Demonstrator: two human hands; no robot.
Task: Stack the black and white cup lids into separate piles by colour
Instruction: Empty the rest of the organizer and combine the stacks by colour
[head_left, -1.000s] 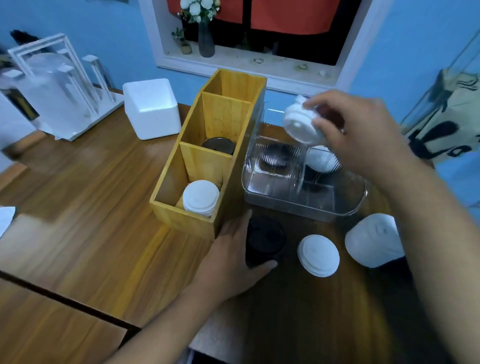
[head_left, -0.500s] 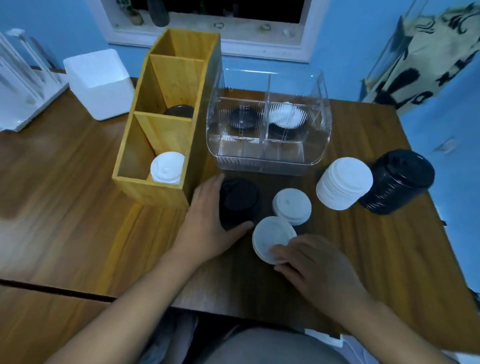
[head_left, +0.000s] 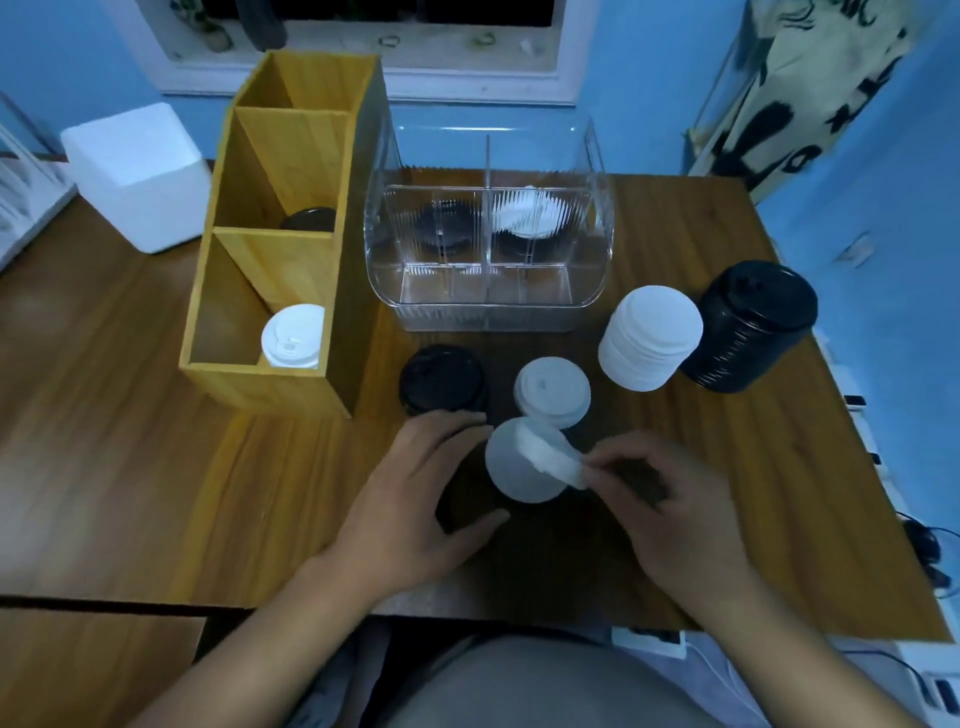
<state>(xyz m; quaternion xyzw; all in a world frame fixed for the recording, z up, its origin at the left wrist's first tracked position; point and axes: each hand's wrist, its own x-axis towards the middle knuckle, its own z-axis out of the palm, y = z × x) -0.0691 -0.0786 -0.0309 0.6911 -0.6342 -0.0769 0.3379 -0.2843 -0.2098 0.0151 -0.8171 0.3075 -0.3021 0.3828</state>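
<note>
A: White lid (head_left: 553, 460), where?

B: Up on edge at the near middle of the surface (head_left: 130, 415), pinched by its rim in the right hand (head_left: 670, 509). Thin moulded plastic, round, matte. Leaning over a second white disc (head_left: 514, 475) of like size, smooth and faintly translucent. Too blurred to tell whether touching.

A: And around it?

B: Just behind, a short white pile (head_left: 551, 395) with a raised top. To its left, a short black pile (head_left: 442, 379), glossy. Further right, a tall white stack (head_left: 649, 343) with ridged sides, just beside a tall black stack (head_left: 748, 325). Behind those, a clear ribbed plastic bin (head_left: 488, 306) with a black lid (head_left: 441, 226) in the left cell and a pale lid (head_left: 535, 213) in the right. Left again, a three-cell wooden box (head_left: 280, 387) holding a sip-slot lid (head_left: 292, 338), white, in the near cell and a dark lid (head_left: 310, 219) in the middle one.

A: Changed from half a second back?

B: Then flat under the right fingers, now lifted and tilted. As for the left hand (head_left: 415, 514): then wrapped round the short black pile, now drawn back, fingertips just at its near edge.

A: Hands?

B: Right: thumb and fingertips closed on the rim, reaching in from the lower right. Left: palm down, fingers gently bent, thumb spread. Dark patch beneath, lid or shadow, so gripping or not, cannot tell.
</note>
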